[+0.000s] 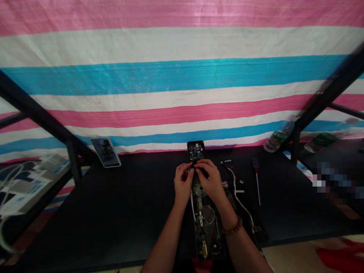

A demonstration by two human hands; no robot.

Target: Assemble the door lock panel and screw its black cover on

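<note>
In the head view, a long open black housing (209, 231), which looks like an electronic door lock, lies lengthwise before me. Its far end bears a circuit board (196, 152); metal parts and a brass-coloured piece (204, 249) sit toward the near end. Just below the board, my left hand (183, 182) is closed, thumb and fingers pinching at thin wires (192, 163). From the other side my right hand (209, 179) is closed at the same spot, its fingertips almost touching the left ones. Exactly what each fingertip grips is small and partly hidden.
Right of the housing lie a white cable (237, 197), small loose parts (227, 162) and a screwdriver (257, 178). A bottle (280, 137) leans at the back right. A phone (105, 152) stands at the back left. Power strips (34, 185) are beyond the left frame bar (73, 161).
</note>
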